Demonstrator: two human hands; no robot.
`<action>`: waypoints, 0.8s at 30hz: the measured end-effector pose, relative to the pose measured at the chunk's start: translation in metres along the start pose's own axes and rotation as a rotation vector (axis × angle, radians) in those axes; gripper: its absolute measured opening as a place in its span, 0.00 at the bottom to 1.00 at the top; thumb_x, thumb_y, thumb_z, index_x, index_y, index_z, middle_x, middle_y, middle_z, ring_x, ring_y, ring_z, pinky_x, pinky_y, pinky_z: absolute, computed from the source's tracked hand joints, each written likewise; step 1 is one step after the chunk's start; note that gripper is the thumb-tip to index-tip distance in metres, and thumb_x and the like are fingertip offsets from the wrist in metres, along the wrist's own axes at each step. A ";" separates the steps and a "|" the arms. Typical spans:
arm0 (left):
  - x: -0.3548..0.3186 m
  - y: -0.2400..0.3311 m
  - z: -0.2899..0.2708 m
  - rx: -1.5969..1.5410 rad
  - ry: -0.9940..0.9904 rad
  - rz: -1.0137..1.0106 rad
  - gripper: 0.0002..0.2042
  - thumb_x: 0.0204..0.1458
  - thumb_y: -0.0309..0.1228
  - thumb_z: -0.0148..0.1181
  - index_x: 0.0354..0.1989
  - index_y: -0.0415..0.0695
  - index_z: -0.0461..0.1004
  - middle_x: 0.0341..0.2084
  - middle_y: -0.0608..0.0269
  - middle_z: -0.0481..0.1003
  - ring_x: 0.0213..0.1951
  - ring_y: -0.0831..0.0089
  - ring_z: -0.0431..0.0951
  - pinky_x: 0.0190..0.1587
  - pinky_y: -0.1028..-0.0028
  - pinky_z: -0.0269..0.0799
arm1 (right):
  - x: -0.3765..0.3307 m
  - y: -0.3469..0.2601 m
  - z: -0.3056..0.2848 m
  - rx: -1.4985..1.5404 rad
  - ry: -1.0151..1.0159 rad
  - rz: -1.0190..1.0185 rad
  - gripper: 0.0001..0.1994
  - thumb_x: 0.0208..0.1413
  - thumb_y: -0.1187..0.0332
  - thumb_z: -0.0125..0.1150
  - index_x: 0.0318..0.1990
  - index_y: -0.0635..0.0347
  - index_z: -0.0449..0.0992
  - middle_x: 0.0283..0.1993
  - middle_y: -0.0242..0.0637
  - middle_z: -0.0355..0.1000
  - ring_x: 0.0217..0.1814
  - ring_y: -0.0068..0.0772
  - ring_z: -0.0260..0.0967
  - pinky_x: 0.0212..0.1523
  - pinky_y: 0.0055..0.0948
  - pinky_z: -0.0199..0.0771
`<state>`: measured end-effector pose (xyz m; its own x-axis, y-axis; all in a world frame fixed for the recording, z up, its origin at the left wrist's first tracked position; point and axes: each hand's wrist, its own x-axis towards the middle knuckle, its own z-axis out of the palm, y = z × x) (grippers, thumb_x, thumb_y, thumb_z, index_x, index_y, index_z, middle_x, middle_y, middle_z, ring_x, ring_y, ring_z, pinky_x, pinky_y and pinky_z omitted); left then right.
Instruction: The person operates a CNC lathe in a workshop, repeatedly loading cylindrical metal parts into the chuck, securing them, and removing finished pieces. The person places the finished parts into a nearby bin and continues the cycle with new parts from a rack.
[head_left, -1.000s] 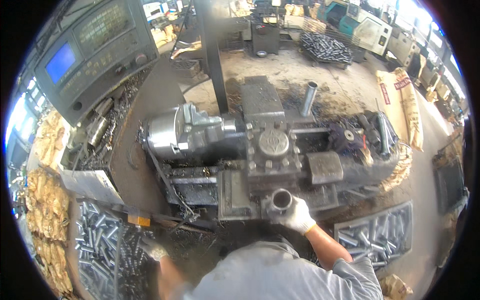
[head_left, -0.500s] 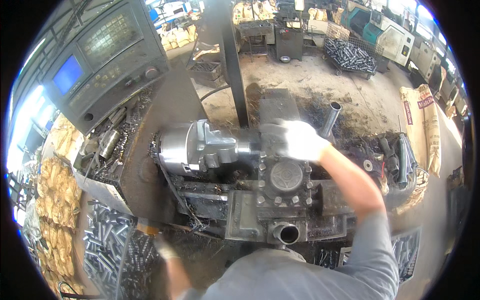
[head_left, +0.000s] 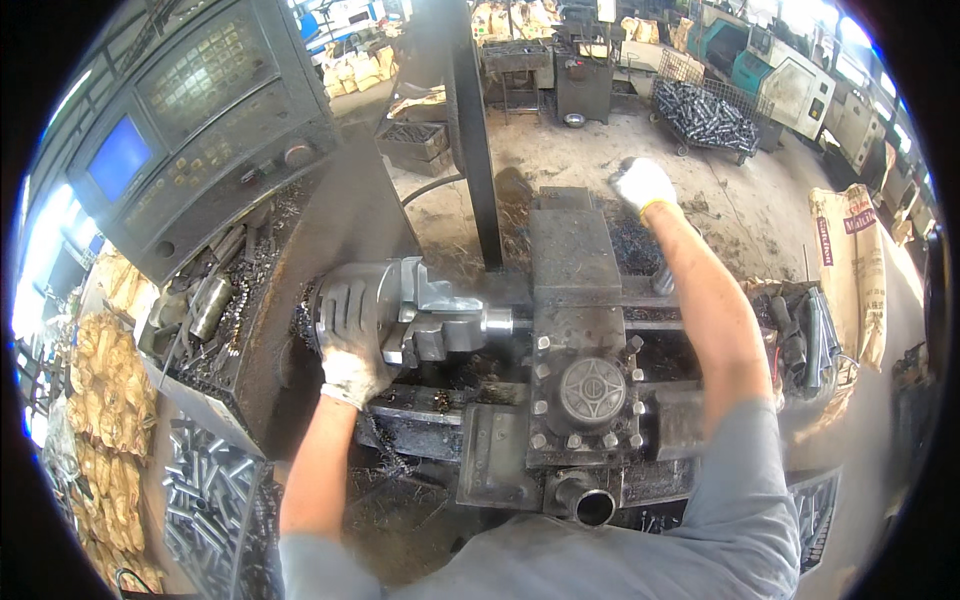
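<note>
My left hand [head_left: 352, 345], in a white work glove with a dark, dirty finger side, lies over the front of the round steel chuck [head_left: 385, 290]. Its fingers are stretched out along the metal. A short bright cylindrical workpiece [head_left: 497, 320] sticks out of the chuck jaws [head_left: 430, 335] toward the dark tool turret [head_left: 592, 388]. Beyond the turret, out to the far right, my gloved right hand [head_left: 645, 185] is raised with its fingers closed; whatever they hold, if anything, is hidden. Below it a metal tube [head_left: 663, 280] shows partly behind my right forearm.
On the left stands a control panel [head_left: 200, 120] with a blue screen. Crates of cut metal tubes [head_left: 210, 490] lie at lower left. An open pipe end [head_left: 595, 507] points toward me. Paper sacks [head_left: 848, 260] stand right; a wire cart of parts [head_left: 705, 115] is farther back.
My left hand has come up from low at the left onto the chuck. My right hand has left the top of the turret, moving away and to the right.
</note>
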<state>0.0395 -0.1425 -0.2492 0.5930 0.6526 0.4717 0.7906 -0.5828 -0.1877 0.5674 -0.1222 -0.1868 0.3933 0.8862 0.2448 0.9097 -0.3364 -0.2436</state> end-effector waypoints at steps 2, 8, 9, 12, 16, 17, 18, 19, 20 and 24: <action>0.026 -0.006 -0.023 -0.073 -0.074 0.102 0.49 0.39 0.41 0.77 0.74 0.39 0.63 0.69 0.43 0.68 0.72 0.42 0.65 0.78 0.46 0.55 | -0.016 -0.025 0.023 0.000 -0.043 -0.139 0.18 0.61 0.55 0.62 0.43 0.59 0.88 0.49 0.53 0.85 0.52 0.53 0.84 0.56 0.44 0.83; 0.092 -0.010 -0.035 -0.305 -0.455 -0.138 0.48 0.35 0.38 0.81 0.72 0.48 0.68 0.62 0.45 0.76 0.66 0.49 0.75 0.75 0.57 0.65 | -0.108 -0.149 0.048 0.067 -1.020 -0.531 0.37 0.48 0.47 0.77 0.61 0.63 0.80 0.55 0.53 0.83 0.52 0.49 0.84 0.50 0.46 0.85; 0.086 -0.007 -0.028 -0.314 -0.305 -0.133 0.44 0.39 0.38 0.79 0.70 0.46 0.69 0.62 0.41 0.76 0.66 0.42 0.73 0.74 0.51 0.65 | -0.116 -0.152 0.050 -0.003 -0.997 -0.592 0.35 0.47 0.47 0.78 0.58 0.65 0.81 0.52 0.53 0.84 0.50 0.49 0.85 0.49 0.45 0.85; 0.058 -0.007 -0.012 -0.220 -0.083 -0.176 0.45 0.41 0.37 0.75 0.73 0.41 0.65 0.62 0.38 0.75 0.67 0.39 0.71 0.75 0.47 0.62 | -0.104 -0.153 0.069 -0.057 -1.029 -0.685 0.29 0.46 0.54 0.78 0.51 0.66 0.81 0.41 0.48 0.85 0.41 0.46 0.84 0.42 0.42 0.84; 0.043 -0.014 -0.001 -0.301 0.068 -0.211 0.41 0.47 0.39 0.71 0.72 0.38 0.65 0.62 0.38 0.75 0.68 0.41 0.71 0.77 0.47 0.58 | -0.074 -0.143 0.110 0.244 -1.348 -0.418 0.20 0.50 0.56 0.78 0.42 0.64 0.84 0.33 0.36 0.82 0.34 0.37 0.82 0.36 0.36 0.82; 0.045 -0.016 -0.001 -0.305 0.027 -0.218 0.40 0.47 0.38 0.70 0.71 0.38 0.65 0.62 0.38 0.75 0.68 0.42 0.71 0.77 0.47 0.56 | -0.072 -0.142 0.117 0.291 -1.326 -0.442 0.18 0.51 0.56 0.78 0.40 0.63 0.85 0.32 0.34 0.82 0.33 0.36 0.81 0.35 0.35 0.81; 0.047 -0.018 -0.002 -0.306 -0.059 -0.262 0.40 0.48 0.39 0.70 0.71 0.38 0.66 0.63 0.38 0.75 0.68 0.43 0.71 0.77 0.47 0.56 | -0.074 -0.141 0.120 0.167 -1.190 -0.623 0.19 0.50 0.54 0.79 0.34 0.64 0.84 0.32 0.39 0.82 0.35 0.38 0.81 0.36 0.39 0.80; 0.048 -0.019 -0.003 -0.308 -0.083 -0.271 0.40 0.48 0.39 0.70 0.71 0.38 0.66 0.63 0.38 0.74 0.68 0.43 0.70 0.78 0.47 0.56 | -0.079 -0.138 0.118 0.072 -1.107 -0.599 0.20 0.49 0.53 0.79 0.34 0.64 0.85 0.33 0.43 0.82 0.36 0.41 0.82 0.37 0.41 0.80; 0.049 -0.019 -0.004 -0.325 -0.040 -0.238 0.39 0.48 0.39 0.70 0.70 0.38 0.66 0.63 0.38 0.74 0.69 0.43 0.70 0.78 0.47 0.56 | -0.086 -0.137 0.113 0.061 -1.101 -0.646 0.22 0.47 0.52 0.79 0.34 0.65 0.85 0.35 0.46 0.83 0.38 0.43 0.82 0.38 0.44 0.80; 0.041 -0.014 -0.003 -0.309 0.121 -0.255 0.37 0.47 0.40 0.71 0.68 0.39 0.69 0.60 0.39 0.76 0.67 0.45 0.72 0.78 0.48 0.56 | -0.116 -0.116 0.047 -0.301 -0.661 -0.669 0.24 0.43 0.51 0.78 0.39 0.63 0.88 0.40 0.54 0.85 0.42 0.55 0.85 0.44 0.46 0.85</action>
<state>0.0528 -0.1089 -0.2247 0.3473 0.7438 0.5711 0.8160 -0.5398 0.2068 0.4103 -0.1710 -0.2309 -0.2846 0.8919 -0.3513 0.9494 0.3130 0.0255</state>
